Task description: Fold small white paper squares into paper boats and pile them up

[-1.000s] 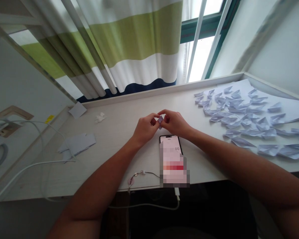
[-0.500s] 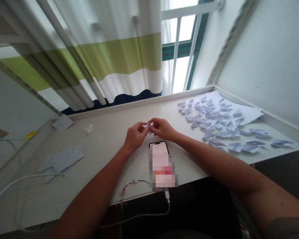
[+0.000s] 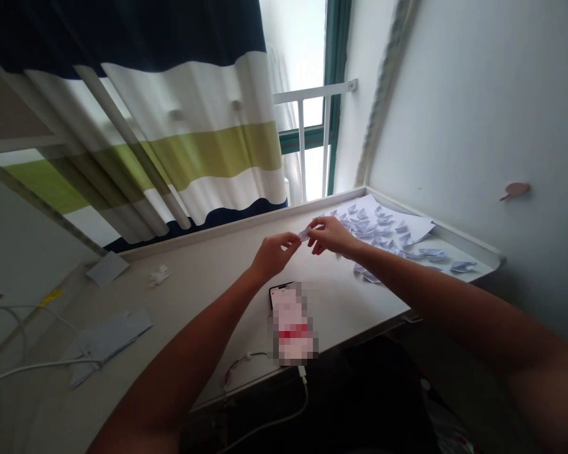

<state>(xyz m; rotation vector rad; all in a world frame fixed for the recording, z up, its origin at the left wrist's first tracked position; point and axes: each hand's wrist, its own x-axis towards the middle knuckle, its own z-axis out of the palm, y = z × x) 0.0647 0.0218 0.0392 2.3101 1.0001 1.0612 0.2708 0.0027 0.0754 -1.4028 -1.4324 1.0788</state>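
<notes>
Between my two hands is a small folded white paper (image 3: pixel 304 235), raised over the desk. My left hand (image 3: pixel 273 255) pinches its left end with thumb and fingertips. From the other side, my right hand (image 3: pixel 332 236) grips it, fingers curled, covering part of it. Its exact folded shape is too small to make out. Behind and beyond my right hand lie several folded paper boats (image 3: pixel 383 234), some on a large white sheet (image 3: pixel 419 225). Below my hands, a phone (image 3: pixel 291 318) with a lit, partly blurred screen lies near the desk's front edge.
A stack of paper (image 3: pixel 123 334) lies at the left, near a white cable (image 3: pixel 42 367). Farther back are a crumpled tissue (image 3: pixel 159 276) and a paper piece (image 3: pixel 107 268). A raised rim (image 3: pixel 208 236) borders the white desk; a curtain (image 3: pixel 208 151) hangs behind it.
My view has tilted up and turned right. Both hands, still on the folded paper, have moved away from the phone and rightward, toward the paper boats.
</notes>
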